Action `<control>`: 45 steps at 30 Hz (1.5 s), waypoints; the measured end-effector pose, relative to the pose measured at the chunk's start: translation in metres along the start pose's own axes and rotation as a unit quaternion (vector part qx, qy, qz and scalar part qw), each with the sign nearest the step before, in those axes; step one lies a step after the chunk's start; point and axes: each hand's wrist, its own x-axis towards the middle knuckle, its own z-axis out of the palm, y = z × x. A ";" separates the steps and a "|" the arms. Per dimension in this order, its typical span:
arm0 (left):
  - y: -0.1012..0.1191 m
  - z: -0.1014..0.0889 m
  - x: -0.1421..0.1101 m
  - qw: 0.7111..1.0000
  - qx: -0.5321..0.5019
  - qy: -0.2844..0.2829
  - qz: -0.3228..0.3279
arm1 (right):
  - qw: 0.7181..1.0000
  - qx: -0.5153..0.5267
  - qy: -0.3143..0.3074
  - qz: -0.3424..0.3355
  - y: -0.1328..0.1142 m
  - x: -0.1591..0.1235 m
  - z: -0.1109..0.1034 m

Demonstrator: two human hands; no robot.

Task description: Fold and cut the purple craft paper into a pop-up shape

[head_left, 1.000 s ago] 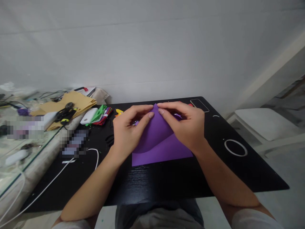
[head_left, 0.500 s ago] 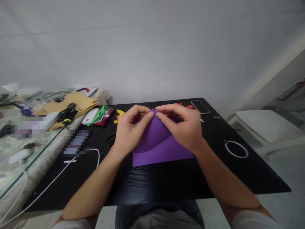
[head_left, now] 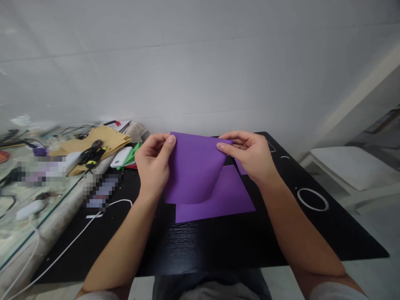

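A sheet of purple paper (head_left: 196,166) is held up between my two hands, its lower part curving toward me. My left hand (head_left: 156,162) pinches its upper left corner with the thumb in front. At the upper right corner, my right hand (head_left: 246,152) grips the same sheet between thumb and fingers. Beneath it, another piece of purple paper (head_left: 231,198) lies flat on the black table (head_left: 218,246). A further purple piece (head_left: 240,166) shows partly behind my right wrist.
On the right of the table lie a white ring (head_left: 312,199) and a phone (head_left: 271,146), partly hidden. To the left are green strips (head_left: 133,154), a white cable (head_left: 75,239), brown paper envelopes (head_left: 109,139) and a glass-topped surface. A white stool (head_left: 340,166) stands at right.
My hands, which were together at the top of the folded sheet, have moved apart to its two upper corners. The sheet is now spread wide between them.
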 end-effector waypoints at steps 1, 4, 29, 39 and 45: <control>-0.001 0.000 0.000 1.000 0.001 0.003 0.002 | 1.000 0.017 0.007 0.007 0.001 0.001 0.001; -0.005 0.000 0.000 1.000 -0.002 0.013 0.008 | 0.999 0.046 0.024 0.012 0.002 0.001 0.002; -0.019 -0.005 0.014 0.996 -0.083 -0.001 -0.021 | 0.996 0.049 0.067 0.005 0.017 0.006 0.006; 0.039 -0.021 -0.002 0.951 0.159 -0.267 0.011 | 0.982 -0.049 -0.166 0.070 -0.012 -0.012 0.005; 0.027 -0.003 -0.007 0.890 0.134 -0.430 -0.069 | 0.954 -0.059 -0.272 0.114 0.000 -0.011 0.009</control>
